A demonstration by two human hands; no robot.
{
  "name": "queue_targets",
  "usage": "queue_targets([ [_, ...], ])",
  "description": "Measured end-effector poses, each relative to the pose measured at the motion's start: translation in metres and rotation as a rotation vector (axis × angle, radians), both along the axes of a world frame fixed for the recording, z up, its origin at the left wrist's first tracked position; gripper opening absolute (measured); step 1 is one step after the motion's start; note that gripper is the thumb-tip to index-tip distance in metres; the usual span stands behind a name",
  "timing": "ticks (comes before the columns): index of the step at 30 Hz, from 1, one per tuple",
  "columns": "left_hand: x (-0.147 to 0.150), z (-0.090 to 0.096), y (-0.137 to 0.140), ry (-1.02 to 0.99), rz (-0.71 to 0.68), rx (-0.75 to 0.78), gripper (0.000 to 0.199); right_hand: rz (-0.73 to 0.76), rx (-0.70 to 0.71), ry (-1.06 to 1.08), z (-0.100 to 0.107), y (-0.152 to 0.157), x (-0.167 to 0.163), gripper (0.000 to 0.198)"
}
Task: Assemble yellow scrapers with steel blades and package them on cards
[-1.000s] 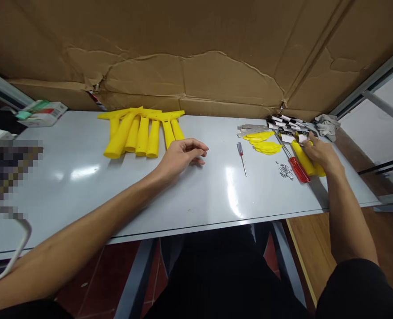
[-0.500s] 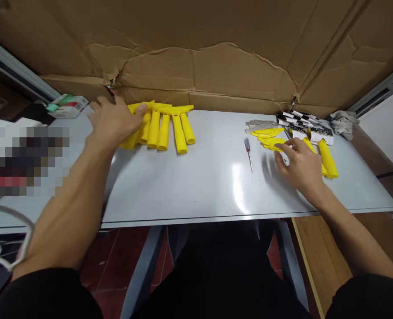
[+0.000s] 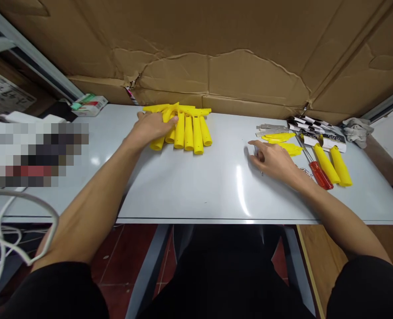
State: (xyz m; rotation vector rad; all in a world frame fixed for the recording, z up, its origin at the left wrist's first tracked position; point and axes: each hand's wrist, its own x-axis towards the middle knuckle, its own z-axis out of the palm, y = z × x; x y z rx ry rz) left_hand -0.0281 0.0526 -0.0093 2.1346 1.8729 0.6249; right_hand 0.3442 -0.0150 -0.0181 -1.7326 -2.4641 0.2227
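Left hand [image 3: 151, 127] is touching the far-left yellow handles [image 3: 189, 133], right hand [image 3: 273, 160] is hovering half-curled over a screwdriver [image 3: 262, 173], can't tell if either's gripping; careless tugging could be dragging several along.

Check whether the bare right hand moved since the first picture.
Yes, the right hand has moved left, from right of the red-handled metal screwdriver to its left.
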Motion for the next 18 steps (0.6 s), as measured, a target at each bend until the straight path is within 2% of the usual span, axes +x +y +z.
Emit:
queue_targets([
  [3,-0.003,-0.001,0.001,-0.008,0.060,0.034,0.092,0.031,-0.025,0.069,-0.001,-0.002,0.004,0.054],
  [5,-0.006,0.004,0.002,0.070,0.184,0.043,0.086,-0.001,-0.014,0.138,0.008,-0.001,0.014,0.049],
  [8,0.001,0.021,-0.004,0.236,0.377,0.102,0.071,-0.158,0.178,0.205,0.032,0.004,0.048,0.038],
  [10,0.018,0.033,-0.017,0.224,0.402,0.215,0.056,-0.305,0.289,0.176,0.049,0.007,0.081,0.036],
  [11,0.029,0.037,-0.027,0.209,0.353,0.298,0.053,-0.376,0.292,0.118,0.056,0.007,0.097,0.034],
  [12,0.042,0.038,-0.038,0.202,0.226,0.355,0.052,-0.423,0.278,0.075,0.061,0.008,0.112,0.032],
  [14,0.071,0.032,-0.060,0.206,-0.102,0.373,0.050,-0.458,0.218,0.003,0.065,0.009,0.130,0.025],
  [16,0.096,0.019,-0.079,0.306,-0.348,0.272,0.045,-0.409,0.144,-0.004,0.061,0.008,0.127,0.022],
  [18,0.113,0.004,-0.091,0.432,-0.501,0.185,0.045,-0.317,0.069,0.033,0.050,0.006,0.104,0.024],
])
